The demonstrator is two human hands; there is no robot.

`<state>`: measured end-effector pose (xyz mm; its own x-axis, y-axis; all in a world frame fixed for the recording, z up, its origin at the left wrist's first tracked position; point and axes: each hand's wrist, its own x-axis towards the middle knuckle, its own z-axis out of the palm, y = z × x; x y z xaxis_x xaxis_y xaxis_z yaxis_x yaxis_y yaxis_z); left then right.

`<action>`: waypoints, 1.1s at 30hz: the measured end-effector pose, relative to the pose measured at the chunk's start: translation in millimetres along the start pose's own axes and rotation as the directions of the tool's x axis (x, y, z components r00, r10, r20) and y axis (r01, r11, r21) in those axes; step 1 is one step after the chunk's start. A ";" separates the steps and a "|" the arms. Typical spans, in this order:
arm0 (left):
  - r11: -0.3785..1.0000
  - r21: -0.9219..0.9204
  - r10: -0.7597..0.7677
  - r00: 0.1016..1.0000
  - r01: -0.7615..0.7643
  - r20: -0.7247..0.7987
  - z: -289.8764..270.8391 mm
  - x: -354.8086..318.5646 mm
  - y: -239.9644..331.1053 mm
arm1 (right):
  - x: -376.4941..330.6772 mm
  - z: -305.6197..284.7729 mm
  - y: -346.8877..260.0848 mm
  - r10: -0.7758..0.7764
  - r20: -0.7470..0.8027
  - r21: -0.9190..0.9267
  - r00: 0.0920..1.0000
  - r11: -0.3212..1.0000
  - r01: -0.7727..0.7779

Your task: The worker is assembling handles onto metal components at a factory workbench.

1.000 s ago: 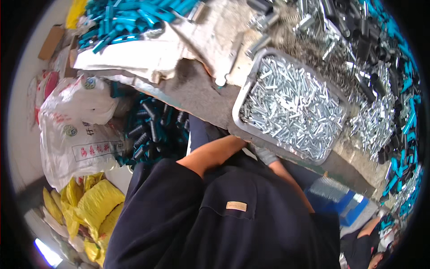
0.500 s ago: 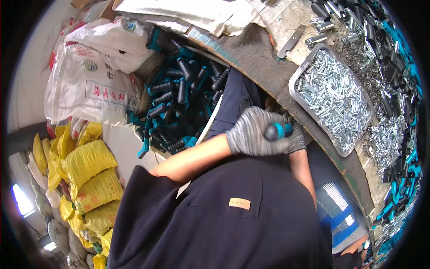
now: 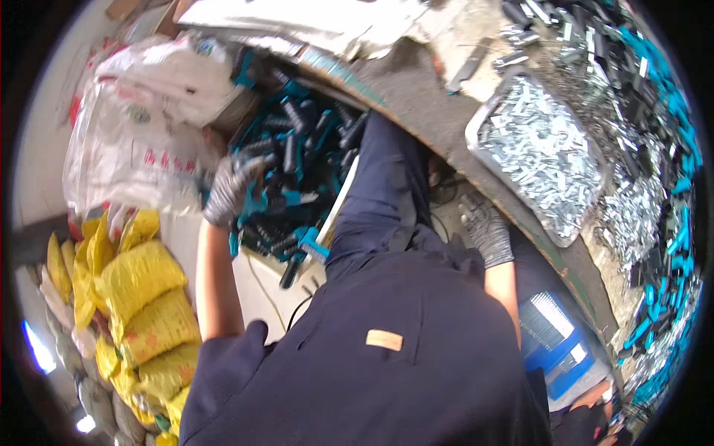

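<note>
My left hand (image 3: 232, 189), in a grey striped glove, reaches over the left side of a bin (image 3: 338, 204) heaped with black-and-teal handles (image 3: 290, 152). Its fingers stretch over the handles, blurred, and I see nothing held in them. One black handle (image 3: 291, 272) sticks out over the bin's near edge, beside a teal-ended one (image 3: 312, 244). My right hand (image 3: 487, 232), gloved alike, is below the workbench edge (image 3: 520, 212), by my lap. Its fingers are loosely apart and nothing shows in them.
A metal tray (image 3: 539, 160) of small silvery metal pieces sits on the bench, with black, silver and teal parts (image 3: 658, 201) heaped beyond it. White sacks (image 3: 141, 141) and yellow sacks (image 3: 145, 282) are stacked at left. A blue box (image 3: 558, 349) and part of another person (image 3: 587, 401) are at lower right.
My hands have parted; the black-and-teal handle held between them is gone from there. My left hand has swung left to the bin, while the right has stayed near the bench edge.
</note>
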<state>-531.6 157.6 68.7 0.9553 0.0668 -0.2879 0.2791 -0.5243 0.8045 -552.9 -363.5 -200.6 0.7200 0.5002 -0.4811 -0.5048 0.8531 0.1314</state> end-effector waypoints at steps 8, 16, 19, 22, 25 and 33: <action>0.407 0.791 -0.416 0.863 0.457 -0.285 25.8 -2.5 -49.6 | -30.1 23.1 5.7 -0.321 -0.374 -0.491 0.870 0.865 0.109; 0.800 0.417 0.471 0.882 -0.433 0.012 160.4 166.7 206.2 | -79.5 133.6 32.2 -0.525 -0.084 -0.986 0.847 0.168 0.006; 0.674 0.488 0.553 0.817 -0.555 0.166 216.8 233.9 265.8 | -113.0 188.5 39.0 -0.236 0.049 -0.991 0.971 0.110 0.077; 0.392 0.809 0.503 0.838 -0.438 0.211 265.9 278.2 294.8 | -143.8 233.3 38.9 -0.325 0.113 -0.986 0.939 0.077 0.145; -0.056 0.915 0.418 0.823 -0.400 0.385 300.8 309.1 303.0 | -172.5 242.0 29.6 -0.617 0.109 -0.976 0.779 0.083 0.202; 0.576 0.395 0.616 0.697 -0.716 0.367 307.0 311.7 333.6 | -123.1 203.3 -17.7 -0.820 0.540 -0.840 -0.189 -0.539 -0.064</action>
<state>-170.6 -257.1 87.8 0.8022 -0.5880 0.1038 -0.5619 -0.6847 0.4642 -535.8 -410.0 32.5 0.5349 -0.7140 0.4518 -0.1743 -0.6164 -0.7679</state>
